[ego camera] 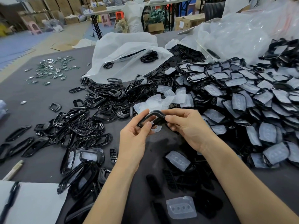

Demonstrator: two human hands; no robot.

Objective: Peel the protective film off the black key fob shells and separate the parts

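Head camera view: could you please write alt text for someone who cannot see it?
A left hand and a right hand together pinch a black key fob shell over a dark table. Film-covered shells are heaped on the right, bare black frames spread on the left.

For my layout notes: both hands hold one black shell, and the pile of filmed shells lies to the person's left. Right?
No. Head view: left hand and right hand hold one black shell, but the pile of filmed shells lies to the person's right.

Warehouse workshop — stacked cardboard boxes (48, 7), folding tables (113, 11), bulk shell piles (242, 94).
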